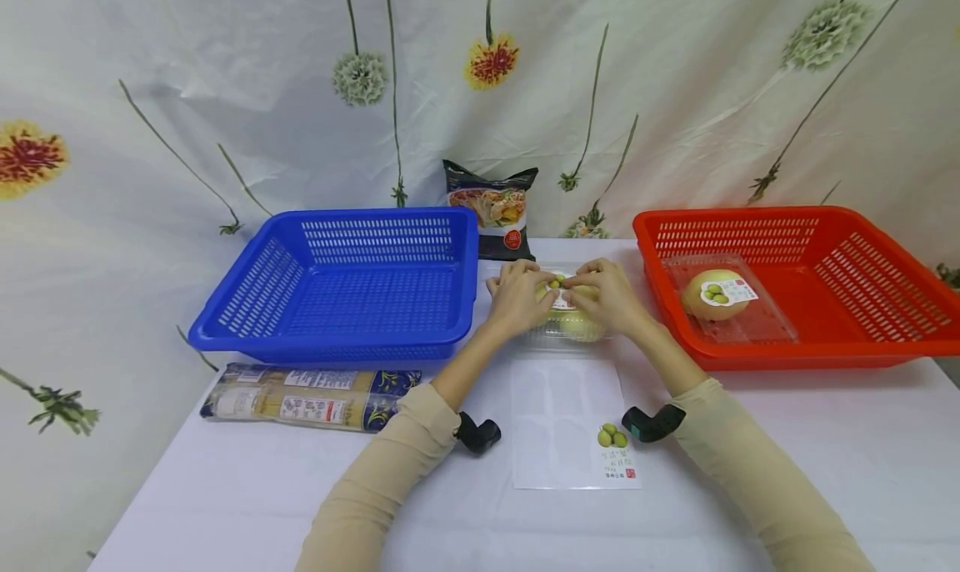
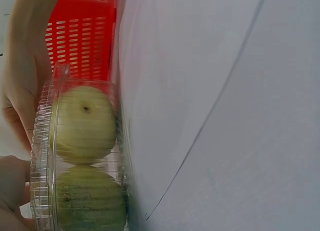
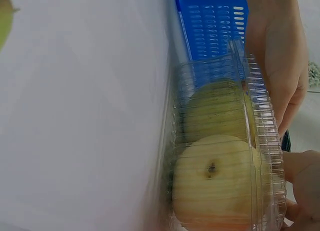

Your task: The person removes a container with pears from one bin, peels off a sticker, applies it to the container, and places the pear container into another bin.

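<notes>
A clear plastic box (image 1: 558, 338) with ridged sides sits on the table between two baskets, its lid shut over round yellow-green fruits (image 2: 85, 126). On its lid lies a white sticker (image 1: 564, 302) printed with green fruit, partly covered by fingers. My left hand (image 1: 517, 295) presses the sticker's left side with fingertips and thumb. From the other side my right hand (image 1: 606, 297) presses too, its fingertips close to the left ones. Nearer me, a white sticker sheet (image 1: 558, 426) lies flat, with one printed fruit sticker (image 1: 617, 451) at its lower right.
At the left stands a blue basket (image 1: 375, 305), with noodle packs (image 1: 307, 398) in front of it. A black food bag (image 1: 491, 213) leans at the back. The red basket (image 1: 840, 351) at the right holds another clear box of fruit (image 1: 720, 297) bearing a sticker.
</notes>
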The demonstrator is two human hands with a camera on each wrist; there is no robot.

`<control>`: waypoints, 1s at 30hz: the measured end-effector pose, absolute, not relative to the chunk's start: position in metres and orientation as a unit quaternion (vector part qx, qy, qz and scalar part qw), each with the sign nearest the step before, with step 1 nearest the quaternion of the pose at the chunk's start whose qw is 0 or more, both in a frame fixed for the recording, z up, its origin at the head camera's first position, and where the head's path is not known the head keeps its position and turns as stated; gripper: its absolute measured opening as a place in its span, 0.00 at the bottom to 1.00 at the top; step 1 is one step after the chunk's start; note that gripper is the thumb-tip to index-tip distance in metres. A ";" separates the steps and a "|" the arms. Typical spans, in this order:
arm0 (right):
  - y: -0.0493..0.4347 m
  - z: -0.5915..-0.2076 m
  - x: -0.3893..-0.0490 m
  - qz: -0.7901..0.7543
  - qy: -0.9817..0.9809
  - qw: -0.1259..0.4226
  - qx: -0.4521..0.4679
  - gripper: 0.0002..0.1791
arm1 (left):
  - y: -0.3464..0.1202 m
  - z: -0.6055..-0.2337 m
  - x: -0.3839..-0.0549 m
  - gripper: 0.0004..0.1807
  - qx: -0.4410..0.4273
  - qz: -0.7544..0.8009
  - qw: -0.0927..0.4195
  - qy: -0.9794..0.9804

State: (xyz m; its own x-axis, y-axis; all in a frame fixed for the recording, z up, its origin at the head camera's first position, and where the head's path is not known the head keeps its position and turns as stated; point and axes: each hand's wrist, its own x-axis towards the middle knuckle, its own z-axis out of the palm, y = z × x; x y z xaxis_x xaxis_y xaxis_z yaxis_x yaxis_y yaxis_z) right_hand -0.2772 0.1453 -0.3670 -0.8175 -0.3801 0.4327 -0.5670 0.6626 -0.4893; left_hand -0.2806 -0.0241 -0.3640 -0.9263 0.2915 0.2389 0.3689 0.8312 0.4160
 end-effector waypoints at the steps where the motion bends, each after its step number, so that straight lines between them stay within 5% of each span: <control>1: 0.145 -0.366 -0.278 0.309 -0.904 0.142 0.260 0.11 | -0.024 -0.365 -0.281 0.17 -0.174 -0.231 0.080 -0.954; 14: 0.139 -0.357 -0.283 0.207 -0.951 0.079 0.217 0.19 | -0.019 -0.368 -0.288 0.22 -0.133 -0.210 0.032 -0.968; 21: 0.146 -0.363 -0.278 0.253 -0.926 0.148 0.237 0.18 | -0.020 -0.374 -0.287 0.21 -0.107 -0.261 0.076 -0.956; 30: 0.153 -0.374 -0.228 0.354 -0.892 0.246 0.135 0.13 | -0.025 -0.376 -0.286 0.23 -0.043 -0.343 0.102 -0.933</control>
State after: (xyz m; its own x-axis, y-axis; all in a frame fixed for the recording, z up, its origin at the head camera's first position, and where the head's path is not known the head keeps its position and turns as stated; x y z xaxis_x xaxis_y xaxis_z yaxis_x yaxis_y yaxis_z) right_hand -0.2281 0.1533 -0.3743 -0.8425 -0.0657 0.5347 -0.4144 0.7134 -0.5651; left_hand -0.2856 -0.0247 -0.3761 -0.9755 0.0112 0.2197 0.1507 0.7613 0.6306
